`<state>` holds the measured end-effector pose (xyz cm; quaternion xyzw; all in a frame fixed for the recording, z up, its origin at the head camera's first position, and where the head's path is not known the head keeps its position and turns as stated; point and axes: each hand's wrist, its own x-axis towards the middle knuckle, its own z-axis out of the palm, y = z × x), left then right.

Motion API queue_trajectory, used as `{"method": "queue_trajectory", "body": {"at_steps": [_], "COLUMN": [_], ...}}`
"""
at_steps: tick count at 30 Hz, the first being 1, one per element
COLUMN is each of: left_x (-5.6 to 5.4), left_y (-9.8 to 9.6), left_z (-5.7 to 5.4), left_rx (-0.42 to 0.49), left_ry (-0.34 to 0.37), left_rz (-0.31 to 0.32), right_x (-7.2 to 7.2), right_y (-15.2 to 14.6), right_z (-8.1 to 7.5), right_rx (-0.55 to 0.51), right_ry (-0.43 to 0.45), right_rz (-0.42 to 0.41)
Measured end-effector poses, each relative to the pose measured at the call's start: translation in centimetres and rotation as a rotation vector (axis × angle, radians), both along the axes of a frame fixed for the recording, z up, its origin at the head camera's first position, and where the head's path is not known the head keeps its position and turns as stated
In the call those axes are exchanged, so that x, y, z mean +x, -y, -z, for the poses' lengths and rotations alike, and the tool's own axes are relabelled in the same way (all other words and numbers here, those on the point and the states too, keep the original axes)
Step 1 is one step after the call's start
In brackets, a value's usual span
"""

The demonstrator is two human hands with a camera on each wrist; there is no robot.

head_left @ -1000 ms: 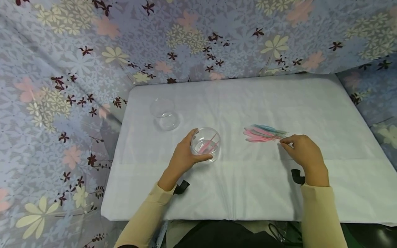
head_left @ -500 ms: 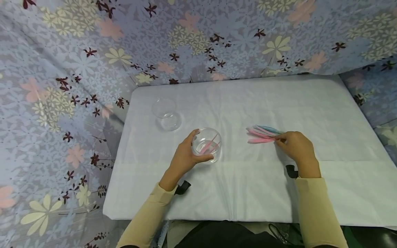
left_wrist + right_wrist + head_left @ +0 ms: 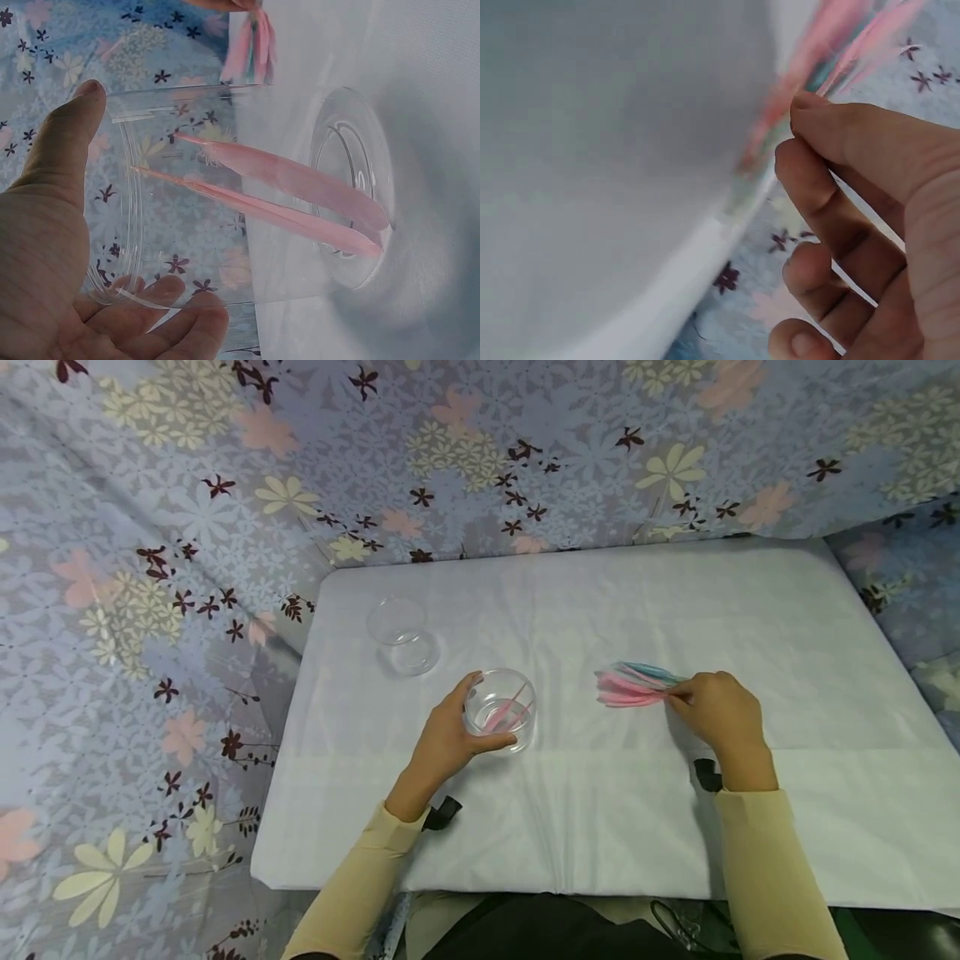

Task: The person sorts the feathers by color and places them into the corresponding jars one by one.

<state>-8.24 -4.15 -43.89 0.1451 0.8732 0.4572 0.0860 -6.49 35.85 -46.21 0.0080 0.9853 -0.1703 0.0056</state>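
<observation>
While the left hand grips the jar, the right hand, nearer the feathers, pinches at their stem ends, their long axis running left, towards the jar

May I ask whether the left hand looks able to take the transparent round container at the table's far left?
Probably not without letting go: the left hand grips another transparent round container with pink feathers inside, though nothing visibly blocks its way to the far-left container.
</observation>
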Motion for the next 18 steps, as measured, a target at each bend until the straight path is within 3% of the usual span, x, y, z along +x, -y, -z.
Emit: {"method": "queue_trajectory", "body": {"at_steps": [12,18], "left_x": [-0.2,-0.2], "left_y": [0.0,0.0], "left_z": [0.0,0.1], "left_rx": [-0.018,-0.017], "left_ry": [-0.003,0.009], "left_rz": [-0.018,-0.023], "right_x": [1.0,0.5], "right_y": [0.1,2.4], "right_z": [-5.7,-7.7], "right_rx": [0.013,-0.031], "right_ry": [-0.064,-0.199], "right_rz": [-0.125,-0.221]}}
